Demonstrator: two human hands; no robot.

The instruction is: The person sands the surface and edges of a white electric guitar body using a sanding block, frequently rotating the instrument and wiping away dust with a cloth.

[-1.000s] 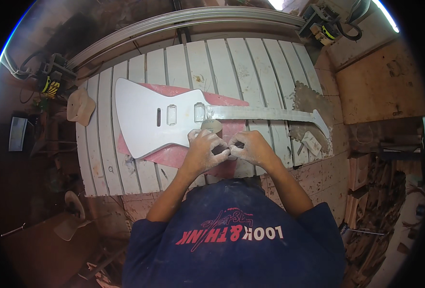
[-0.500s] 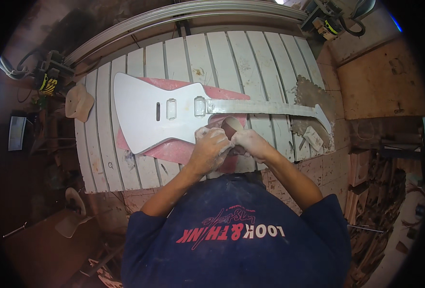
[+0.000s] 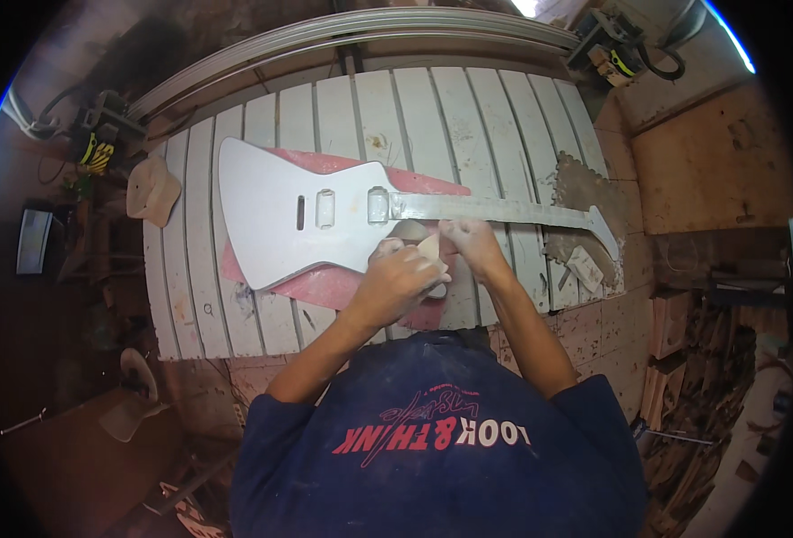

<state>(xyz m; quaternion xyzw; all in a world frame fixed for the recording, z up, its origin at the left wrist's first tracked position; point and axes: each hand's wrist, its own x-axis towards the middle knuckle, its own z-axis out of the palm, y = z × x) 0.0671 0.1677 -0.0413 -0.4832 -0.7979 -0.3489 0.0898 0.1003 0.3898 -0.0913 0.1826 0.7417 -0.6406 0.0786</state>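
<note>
My left hand [image 3: 401,276], dusted white, is closed around a curled piece of sandpaper [image 3: 429,246], beige on the side that shows. Close beside it on the right, my right hand [image 3: 472,247] has its fingers curled in at the sheet's edge; what they pinch, if anything, is hidden. Both hands are at the near side of a white electric guitar [image 3: 275,211] with an angular body, close to where its neck [image 3: 495,210] joins. The guitar lies flat, headstock to the right, with cut-outs in its top. Part of its near lower horn is behind my left hand.
A pink sheet [image 3: 302,283] lies under the guitar on a white slatted table [image 3: 450,117]. At the right end are a brown jagged-edged mat [image 3: 580,184] and a small whitish block [image 3: 585,267]. A cap [image 3: 152,191] sits at the left edge. A metal rail [image 3: 351,31] spans the far side.
My hands have drawn apart a little, the right one moving up and away from the left. The sandpaper's curl has changed, and its beige tip now stands up by my left fingers.
</note>
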